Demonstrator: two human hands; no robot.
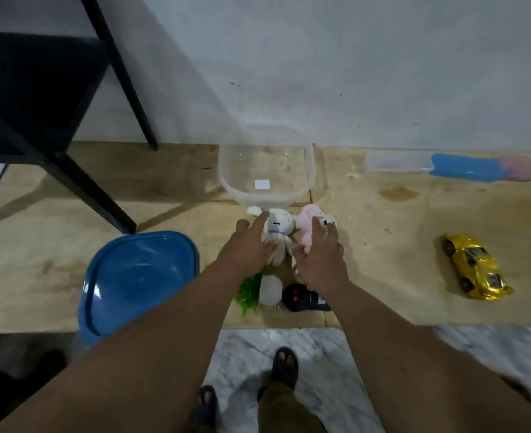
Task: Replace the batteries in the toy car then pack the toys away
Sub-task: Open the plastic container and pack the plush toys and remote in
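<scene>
On the wooden surface, my left hand (pixel 248 245) lies over a white plush toy (pixel 278 228) with its fingers stretched across the toy's body. My right hand (pixel 320 253) reaches over a pink plush toy (pixel 308 217) beside it, fingers spread and touching it. Just behind both toys stands a clear plastic container (pixel 307 170) with nothing in it but a white sticker. The yellow toy car (pixel 475 266) lies far to the right. A black remote control (pixel 301 297) lies under my right wrist, next to a green plastic plant with a white base (pixel 269 290).
A blue lid (pixel 133 279) lies at the left near the front edge. A black chair frame (pixel 70 170) stands at the back left. A clear-and-blue box (pixel 445 167) lies along the wall at the back right. My sandalled feet (pixel 284 365) are on marble floor below.
</scene>
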